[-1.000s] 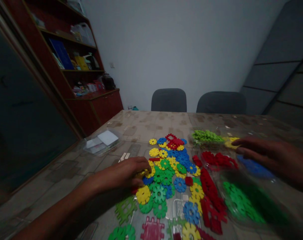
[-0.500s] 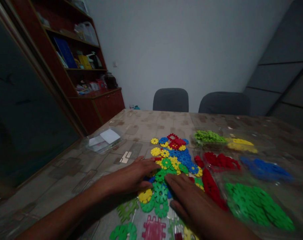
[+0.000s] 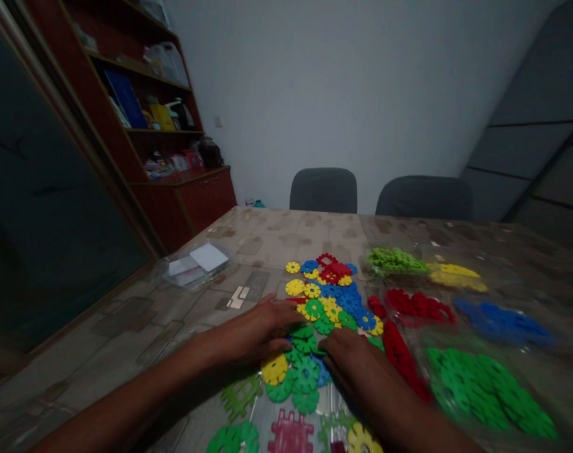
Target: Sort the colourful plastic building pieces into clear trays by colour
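A pile of plastic snowflake building discs in yellow, blue, red and green (image 3: 347,299) spreads over the middle of the table. My left hand (image 3: 270,324) rests at the pile's left side, thumb apart from the stretched fingers, with nothing visible held. On the other side, my right hand (image 3: 350,355) is curled, and the edge of a green disc (image 3: 320,350) shows at its fingertips. Between and below the hands lie more green discs (image 3: 305,372) and a yellow disc (image 3: 274,369). Closer to me are a pink square notched piece (image 3: 290,433) and a light green one (image 3: 240,397).
Clear plastic trays on the right hold sorted pieces: light green (image 3: 397,259), yellow (image 3: 456,277), red (image 3: 419,306), blue (image 3: 506,319) and green (image 3: 492,390). A row of red pieces (image 3: 402,358) lies beside my right forearm. White cards (image 3: 208,257) sit in a clear tray at left.
My right hand's fingers have curled in from lying flatter, and a green disc's edge now shows at them. A blue disc below is more exposed. My left hand has barely moved.
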A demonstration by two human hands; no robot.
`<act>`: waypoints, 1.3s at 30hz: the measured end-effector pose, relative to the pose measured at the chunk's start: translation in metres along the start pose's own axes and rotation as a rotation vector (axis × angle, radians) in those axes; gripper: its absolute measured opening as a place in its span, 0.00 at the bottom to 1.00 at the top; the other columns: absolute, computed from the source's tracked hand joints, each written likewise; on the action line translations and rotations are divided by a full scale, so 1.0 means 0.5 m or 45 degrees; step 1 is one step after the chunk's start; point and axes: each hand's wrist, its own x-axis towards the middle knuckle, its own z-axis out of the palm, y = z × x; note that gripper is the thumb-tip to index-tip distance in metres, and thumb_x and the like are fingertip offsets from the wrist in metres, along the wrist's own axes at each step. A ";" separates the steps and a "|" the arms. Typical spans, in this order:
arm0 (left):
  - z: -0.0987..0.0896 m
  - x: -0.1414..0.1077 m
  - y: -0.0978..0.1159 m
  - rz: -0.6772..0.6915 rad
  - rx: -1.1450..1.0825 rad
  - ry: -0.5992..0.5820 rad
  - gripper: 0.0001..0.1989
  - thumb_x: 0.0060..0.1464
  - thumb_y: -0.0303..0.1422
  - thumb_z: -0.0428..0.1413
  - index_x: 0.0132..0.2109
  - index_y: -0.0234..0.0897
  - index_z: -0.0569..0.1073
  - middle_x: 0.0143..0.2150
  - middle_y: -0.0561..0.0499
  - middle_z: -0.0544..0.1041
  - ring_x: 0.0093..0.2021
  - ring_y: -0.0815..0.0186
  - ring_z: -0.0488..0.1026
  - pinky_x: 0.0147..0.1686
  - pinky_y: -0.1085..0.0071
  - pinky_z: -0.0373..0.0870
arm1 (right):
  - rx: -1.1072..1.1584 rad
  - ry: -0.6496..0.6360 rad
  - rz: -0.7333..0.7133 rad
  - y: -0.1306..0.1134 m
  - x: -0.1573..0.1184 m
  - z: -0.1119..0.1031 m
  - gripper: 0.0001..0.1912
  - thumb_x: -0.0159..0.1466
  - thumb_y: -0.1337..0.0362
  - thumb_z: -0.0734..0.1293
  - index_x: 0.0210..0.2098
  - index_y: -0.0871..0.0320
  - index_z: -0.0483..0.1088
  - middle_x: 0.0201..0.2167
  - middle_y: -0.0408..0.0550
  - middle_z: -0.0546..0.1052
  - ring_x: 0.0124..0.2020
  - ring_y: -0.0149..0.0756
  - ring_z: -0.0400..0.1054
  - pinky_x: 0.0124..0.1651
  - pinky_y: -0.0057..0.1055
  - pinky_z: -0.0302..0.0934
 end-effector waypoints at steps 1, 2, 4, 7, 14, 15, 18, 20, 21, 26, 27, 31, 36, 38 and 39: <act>0.000 0.000 -0.001 0.006 -0.014 0.004 0.24 0.62 0.26 0.61 0.62 0.47 0.69 0.65 0.45 0.73 0.71 0.50 0.60 0.70 0.41 0.47 | 0.055 0.020 -0.006 0.003 0.001 -0.003 0.11 0.73 0.68 0.61 0.40 0.57 0.75 0.40 0.49 0.78 0.41 0.39 0.72 0.44 0.33 0.63; 0.000 0.000 -0.003 0.018 -0.028 0.021 0.24 0.62 0.25 0.61 0.62 0.48 0.70 0.64 0.46 0.74 0.71 0.52 0.61 0.71 0.42 0.46 | 0.113 0.042 -0.012 0.007 0.001 -0.006 0.12 0.74 0.67 0.61 0.39 0.57 0.75 0.39 0.48 0.78 0.39 0.38 0.72 0.41 0.32 0.62; -0.002 0.000 -0.007 0.044 -0.034 0.088 0.22 0.63 0.25 0.60 0.61 0.49 0.70 0.62 0.47 0.76 0.69 0.54 0.64 0.71 0.43 0.48 | 0.196 0.074 -0.022 0.014 0.002 -0.011 0.12 0.73 0.65 0.61 0.36 0.57 0.75 0.37 0.47 0.79 0.37 0.37 0.72 0.39 0.30 0.61; -0.010 -0.001 -0.013 0.081 0.022 0.188 0.18 0.66 0.25 0.56 0.59 0.46 0.73 0.62 0.45 0.76 0.65 0.55 0.69 0.69 0.45 0.54 | 0.230 0.076 -0.038 0.017 0.007 -0.014 0.09 0.71 0.68 0.63 0.37 0.57 0.75 0.38 0.47 0.80 0.38 0.37 0.73 0.39 0.30 0.60; -0.027 -0.001 -0.024 -0.038 0.156 0.212 0.17 0.68 0.28 0.53 0.60 0.45 0.74 0.59 0.43 0.77 0.62 0.51 0.72 0.68 0.40 0.52 | 0.137 0.011 -0.013 -0.011 0.065 -0.016 0.07 0.69 0.68 0.65 0.40 0.56 0.76 0.43 0.49 0.81 0.45 0.41 0.74 0.47 0.32 0.60; -0.028 -0.002 -0.025 -0.052 0.152 0.203 0.17 0.68 0.29 0.53 0.60 0.46 0.73 0.60 0.44 0.77 0.63 0.52 0.71 0.69 0.41 0.50 | 0.134 0.009 -0.001 -0.017 0.076 -0.017 0.07 0.69 0.69 0.65 0.43 0.55 0.76 0.46 0.49 0.81 0.49 0.41 0.74 0.49 0.32 0.59; -0.028 -0.002 -0.029 -0.070 0.139 0.188 0.18 0.68 0.29 0.53 0.62 0.47 0.73 0.61 0.45 0.76 0.64 0.52 0.69 0.69 0.40 0.47 | 0.108 -0.032 0.072 -0.030 0.098 -0.016 0.12 0.68 0.67 0.67 0.51 0.57 0.74 0.50 0.54 0.80 0.52 0.45 0.73 0.50 0.34 0.60; -0.029 -0.002 -0.032 -0.073 0.143 0.179 0.18 0.69 0.30 0.52 0.62 0.47 0.72 0.61 0.44 0.76 0.64 0.51 0.70 0.69 0.39 0.46 | 0.080 -0.064 0.133 -0.037 0.104 -0.015 0.13 0.67 0.66 0.68 0.51 0.60 0.74 0.48 0.58 0.81 0.49 0.50 0.74 0.47 0.37 0.60; -0.029 -0.002 -0.033 -0.077 0.149 0.170 0.18 0.68 0.30 0.52 0.62 0.46 0.72 0.61 0.44 0.76 0.63 0.51 0.70 0.69 0.38 0.46 | 0.071 -0.072 0.155 -0.038 0.104 -0.014 0.14 0.66 0.65 0.69 0.51 0.60 0.74 0.47 0.58 0.81 0.48 0.51 0.74 0.45 0.37 0.60; -0.032 -0.001 -0.030 -0.091 0.163 0.154 0.20 0.68 0.29 0.53 0.63 0.48 0.72 0.61 0.45 0.76 0.63 0.52 0.70 0.70 0.41 0.47 | 0.130 -0.040 0.211 -0.035 0.091 -0.012 0.15 0.60 0.68 0.74 0.45 0.56 0.71 0.37 0.45 0.79 0.38 0.40 0.71 0.36 0.30 0.53; -0.032 -0.001 -0.028 -0.091 0.163 0.151 0.20 0.68 0.30 0.53 0.64 0.48 0.71 0.61 0.45 0.76 0.62 0.52 0.71 0.70 0.42 0.47 | 0.148 -0.027 0.210 -0.031 0.086 -0.012 0.12 0.60 0.69 0.73 0.42 0.56 0.70 0.34 0.43 0.77 0.36 0.38 0.70 0.35 0.30 0.52; -0.032 -0.002 -0.023 -0.106 0.168 0.123 0.21 0.68 0.29 0.52 0.65 0.49 0.71 0.61 0.45 0.76 0.62 0.52 0.70 0.69 0.40 0.49 | 0.212 0.010 0.173 -0.013 0.055 -0.014 0.11 0.62 0.72 0.71 0.31 0.55 0.64 0.30 0.40 0.73 0.33 0.34 0.65 0.33 0.29 0.50; -0.036 -0.002 -0.022 -0.058 0.159 0.104 0.19 0.68 0.30 0.51 0.63 0.47 0.72 0.59 0.44 0.77 0.60 0.54 0.71 0.67 0.48 0.55 | 0.337 0.026 0.160 0.005 -0.001 -0.034 0.10 0.67 0.68 0.67 0.31 0.54 0.62 0.29 0.41 0.71 0.30 0.34 0.64 0.30 0.30 0.50; -0.039 -0.003 -0.019 -0.043 0.146 0.074 0.17 0.68 0.30 0.51 0.60 0.44 0.74 0.55 0.44 0.78 0.57 0.55 0.73 0.64 0.52 0.61 | 0.327 0.023 0.143 0.015 -0.022 -0.055 0.08 0.66 0.67 0.67 0.31 0.53 0.63 0.28 0.41 0.72 0.29 0.35 0.65 0.30 0.30 0.51; -0.041 -0.004 -0.016 -0.051 0.132 0.057 0.16 0.68 0.30 0.51 0.59 0.43 0.74 0.54 0.43 0.78 0.55 0.55 0.73 0.61 0.54 0.64 | 0.298 0.026 0.131 0.022 -0.033 -0.069 0.07 0.66 0.66 0.67 0.32 0.53 0.65 0.28 0.42 0.73 0.29 0.35 0.66 0.30 0.31 0.52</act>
